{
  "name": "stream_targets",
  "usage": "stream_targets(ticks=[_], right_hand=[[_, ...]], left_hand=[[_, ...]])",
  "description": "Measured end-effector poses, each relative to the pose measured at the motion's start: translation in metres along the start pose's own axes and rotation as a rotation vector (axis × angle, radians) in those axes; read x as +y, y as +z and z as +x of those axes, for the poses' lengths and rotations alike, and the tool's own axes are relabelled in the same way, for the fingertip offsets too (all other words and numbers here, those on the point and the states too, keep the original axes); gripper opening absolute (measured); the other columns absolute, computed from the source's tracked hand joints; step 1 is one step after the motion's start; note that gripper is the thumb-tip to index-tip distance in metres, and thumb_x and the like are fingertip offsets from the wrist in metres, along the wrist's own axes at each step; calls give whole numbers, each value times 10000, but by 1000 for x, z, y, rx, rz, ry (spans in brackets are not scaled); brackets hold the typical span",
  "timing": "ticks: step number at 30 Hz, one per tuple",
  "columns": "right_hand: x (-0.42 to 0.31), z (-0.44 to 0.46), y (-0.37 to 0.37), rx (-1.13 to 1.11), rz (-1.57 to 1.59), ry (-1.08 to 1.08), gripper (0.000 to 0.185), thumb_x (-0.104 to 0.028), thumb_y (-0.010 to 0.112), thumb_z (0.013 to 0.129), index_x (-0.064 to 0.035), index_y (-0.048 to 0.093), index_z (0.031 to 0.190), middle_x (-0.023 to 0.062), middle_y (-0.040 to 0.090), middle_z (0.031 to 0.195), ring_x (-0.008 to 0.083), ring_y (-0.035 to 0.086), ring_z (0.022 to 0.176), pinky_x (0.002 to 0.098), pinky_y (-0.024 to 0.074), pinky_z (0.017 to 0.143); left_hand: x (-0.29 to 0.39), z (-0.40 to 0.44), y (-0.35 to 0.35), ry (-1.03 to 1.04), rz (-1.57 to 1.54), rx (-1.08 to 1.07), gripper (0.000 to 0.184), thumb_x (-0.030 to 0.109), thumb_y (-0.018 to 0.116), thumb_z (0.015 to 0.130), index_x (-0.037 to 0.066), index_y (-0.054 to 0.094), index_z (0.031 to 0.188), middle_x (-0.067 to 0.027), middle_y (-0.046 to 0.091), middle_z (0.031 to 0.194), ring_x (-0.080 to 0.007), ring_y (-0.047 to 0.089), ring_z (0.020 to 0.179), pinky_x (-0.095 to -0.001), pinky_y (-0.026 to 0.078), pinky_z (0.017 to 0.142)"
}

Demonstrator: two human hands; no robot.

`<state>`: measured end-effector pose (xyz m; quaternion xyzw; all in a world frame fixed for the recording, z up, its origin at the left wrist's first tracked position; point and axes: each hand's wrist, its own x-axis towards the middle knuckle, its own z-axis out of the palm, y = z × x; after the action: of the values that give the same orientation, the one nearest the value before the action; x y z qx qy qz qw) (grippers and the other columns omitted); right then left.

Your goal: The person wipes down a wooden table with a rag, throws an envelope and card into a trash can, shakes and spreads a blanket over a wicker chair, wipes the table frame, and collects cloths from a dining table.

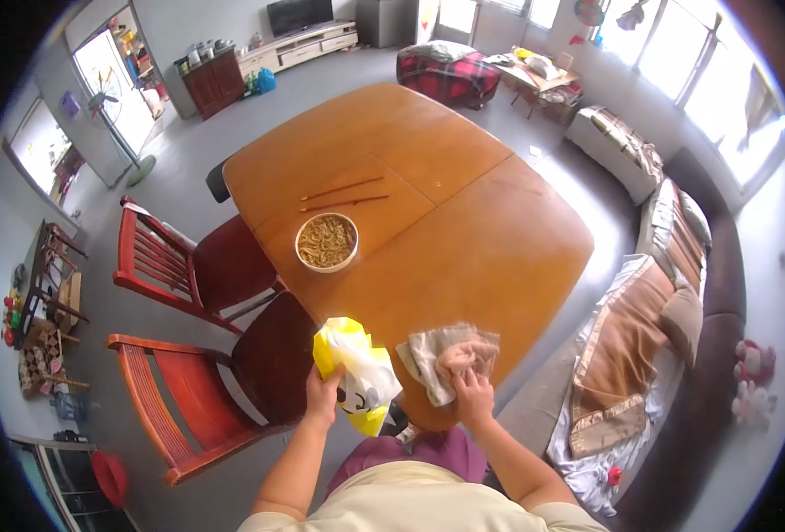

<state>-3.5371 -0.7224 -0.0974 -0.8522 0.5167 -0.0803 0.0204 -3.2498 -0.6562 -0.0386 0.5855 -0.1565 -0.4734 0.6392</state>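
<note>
My left hand [325, 392] grips a soft yellow and white packet [370, 372] with a cartoon face printed on it, held off the near left edge of the table. What is inside the packet I cannot make out. At the table's near corner, my right hand [473, 396] has its fingers closed on a crumpled beige and pinkish cloth [428, 355] lying on the wood. Farther left on the tabletop sits a white bowl [354, 253] full of noodles. Beyond the bowl lies a pair of brown chopsticks [344, 188], slightly apart.
The wooden table [490, 248] fills the middle. Two red chairs, one nearer [180, 390] and one farther [153, 257], stand along its left side. A long sofa [534, 399] with blankets and cushions runs along the right. A standing fan [126, 142] is at the far left.
</note>
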Motion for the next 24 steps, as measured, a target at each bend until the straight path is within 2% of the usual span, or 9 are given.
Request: stream_targets(ticks=[4, 7, 10, 11, 14, 15, 18, 21, 24], right_hand=[[-25, -42, -4, 20, 54, 10, 312, -111, 541, 700, -159, 548, 1008, 99, 559, 1063, 307, 543, 837, 424, 458, 654], [-34, -66, -11, 35, 190, -59, 344, -81, 574, 679, -139, 543, 1017, 122, 575, 1015, 325, 549, 821, 408, 467, 681], [-36, -72, -42, -256, 444, 84, 328, -86, 608, 683, -99, 547, 1004, 154, 583, 993, 353, 553, 868, 408, 463, 732], [-36, -73, -61, -388, 727, 214, 282, -111, 603, 765, -49, 547, 1034, 143, 603, 1007, 326, 564, 954, 388, 458, 789], [-18, -85, -28, -499, 1477, 290, 279, -157, 575, 837, -30, 549, 1084, 103, 612, 1034, 270, 558, 1021, 366, 460, 816], [-22, -91, -44, -597, 1712, 525, 329, -150, 550, 865, -45, 507, 1173, 64, 586, 1093, 221, 548, 1039, 364, 459, 848], [-38, -110, -78, -646, 2034, 732, 425, -156, 570, 842, -73, 445, 1240, 72, 555, 1151, 241, 534, 1064, 394, 449, 886], [-64, -125, -90, -710, 2262, 591, 524, -194, 574, 827, -85, 369, 1297, 80, 513, 1212, 258, 515, 1094, 410, 427, 925], [-101, -126, -86, -865, 2275, 459, 573, -234, 576, 811, -79, 344, 1312, 96, 493, 1238, 273, 497, 1116, 424, 399, 952]], left_hand=[[-4, -21, -11, 59, 17, -6, 375, 95, 623, 800, 28, 506, 1150, -55, 568, 1072, -151, 531, 961, -292, 406, 857], [-4, -42, -16, 107, 67, 88, 366, 87, 621, 799, 21, 508, 1141, -60, 572, 1057, -154, 534, 952, -296, 410, 847], [-3, -69, -26, 173, 61, 133, 349, 90, 624, 800, 18, 516, 1124, -62, 580, 1037, -160, 542, 933, -298, 415, 835], [-5, -79, -31, 169, 75, 176, 328, 101, 622, 807, 18, 524, 1108, -62, 586, 1024, -162, 548, 919, -299, 419, 824], [-7, -114, -39, 183, 78, 222, 324, 117, 620, 814, 21, 524, 1108, -60, 587, 1029, -162, 552, 911, -295, 421, 819], [-22, -118, -49, 192, 140, 219, 331, 131, 617, 819, 23, 523, 1118, -56, 589, 1026, -157, 547, 921, -291, 418, 827], [-12, -162, -52, 223, 101, 141, 357, 158, 622, 822, 26, 517, 1136, -52, 590, 1024, -153, 541, 932, -291, 415, 840], [-9, -189, -86, 229, 37, 84, 402, 199, 638, 820, 32, 501, 1159, -45, 580, 1046, -147, 539, 938, -284, 419, 841], [0, -217, -129, 233, -53, 80, 411, 210, 648, 817, 37, 496, 1158, -41, 576, 1044, -144, 546, 923, -280, 434, 816]])
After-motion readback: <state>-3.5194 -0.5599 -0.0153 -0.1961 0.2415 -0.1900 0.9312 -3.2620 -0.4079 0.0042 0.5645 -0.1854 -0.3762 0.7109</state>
